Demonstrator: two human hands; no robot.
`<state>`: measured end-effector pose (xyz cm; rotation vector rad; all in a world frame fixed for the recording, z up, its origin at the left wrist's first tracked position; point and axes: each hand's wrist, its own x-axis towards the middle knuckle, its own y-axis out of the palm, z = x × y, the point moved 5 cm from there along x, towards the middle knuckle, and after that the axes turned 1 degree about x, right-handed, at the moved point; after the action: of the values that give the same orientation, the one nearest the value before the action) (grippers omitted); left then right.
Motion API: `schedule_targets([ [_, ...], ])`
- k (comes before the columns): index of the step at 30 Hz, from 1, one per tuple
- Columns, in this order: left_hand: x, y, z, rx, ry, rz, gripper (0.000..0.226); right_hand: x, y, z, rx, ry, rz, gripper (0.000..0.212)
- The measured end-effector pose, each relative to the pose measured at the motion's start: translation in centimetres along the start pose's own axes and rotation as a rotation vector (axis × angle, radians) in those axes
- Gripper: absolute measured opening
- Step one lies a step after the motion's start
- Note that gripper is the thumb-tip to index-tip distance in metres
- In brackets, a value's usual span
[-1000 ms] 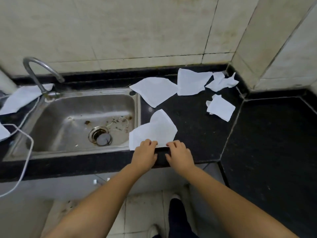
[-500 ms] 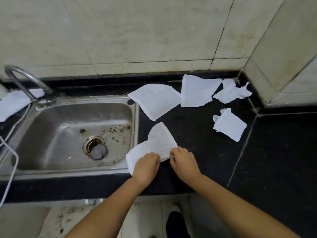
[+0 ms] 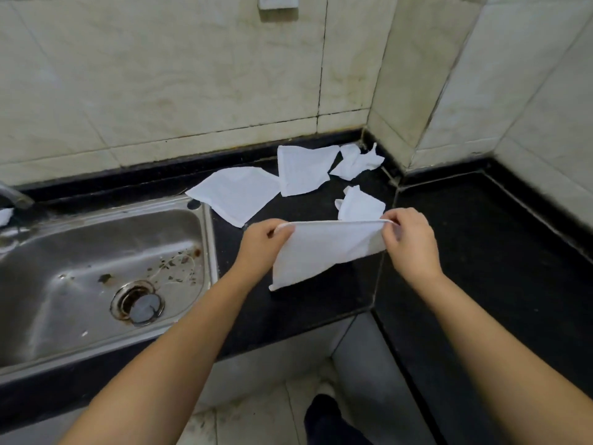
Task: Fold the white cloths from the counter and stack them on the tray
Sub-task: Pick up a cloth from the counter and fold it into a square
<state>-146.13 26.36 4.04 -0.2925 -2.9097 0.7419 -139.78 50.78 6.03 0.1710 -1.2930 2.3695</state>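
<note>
A white cloth (image 3: 324, 248) hangs stretched between my two hands above the black counter (image 3: 481, 252). My left hand (image 3: 263, 248) pinches its upper left corner and my right hand (image 3: 410, 242) pinches its upper right corner. Its lower part droops toward the counter. Several more white cloths lie behind it: a flat one (image 3: 237, 194) beside the sink, another flat one (image 3: 303, 170) near the wall, a crumpled one (image 3: 357, 162) in the corner, and a small one (image 3: 361, 205) just beyond the held cloth. No tray is in view.
A steel sink (image 3: 96, 271) with a drain (image 3: 139, 305) fills the left side, its tap (image 3: 14, 195) at the far left edge. Tiled walls close off the back and the right corner. The counter turns along the right wall. My shoe (image 3: 324, 415) shows on the floor below.
Both hands took the cloth's near edge, lifted it off the counter and pulled it apart to the right, so it now hangs stretched. The view has shifted right and closer.
</note>
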Motion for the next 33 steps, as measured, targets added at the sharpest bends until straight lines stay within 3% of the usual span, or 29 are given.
schedule_targets([
  [3, 1.7, 1.3, -2.4, -0.079, 0.013, 0.022, 0.024, 1.1, -2.6, -2.1, 0.038, 0.077, -0.084, 0.016],
  [9, 7.6, 6.0, -6.0, -0.003, 0.052, 0.044, 0.035, 5.4, -6.4, -5.6, 0.173, 0.23, -0.206, 0.015],
  [12, 9.3, 8.1, -8.5, -0.064, 0.067, 0.036, 0.031, 7.0, -8.5, -7.8, 0.31, 0.259, -0.261, 0.01],
  [15, 9.2, 10.2, -9.5, -0.211, 0.062, 0.129, 0.024, 7.1, -10.0, -10.2, 0.5, 0.278, -0.264, 0.01],
  [20, 6.9, 13.4, -4.9, -0.252, -0.073, 0.386, 0.017, 2.8, -9.4, -14.2, 0.571, 0.34, -0.046, 0.009],
  [28, 1.0, 16.3, 3.0, 0.216, -0.277, 0.891, 0.015, -8.2, -2.7, -19.4, 0.555, 0.622, 0.536, 0.014],
  [31, 0.9, 16.9, 3.9, 0.238, -0.316, 0.898, 0.013, -9.3, -1.0, -20.5, 0.524, 0.7, 0.618, 0.012],
  [33, 2.1, 17.5, 3.7, 0.26, -0.275, 0.831, 0.013, -8.4, -0.5, -21.2, 0.409, 0.7, 0.556, 0.011],
])
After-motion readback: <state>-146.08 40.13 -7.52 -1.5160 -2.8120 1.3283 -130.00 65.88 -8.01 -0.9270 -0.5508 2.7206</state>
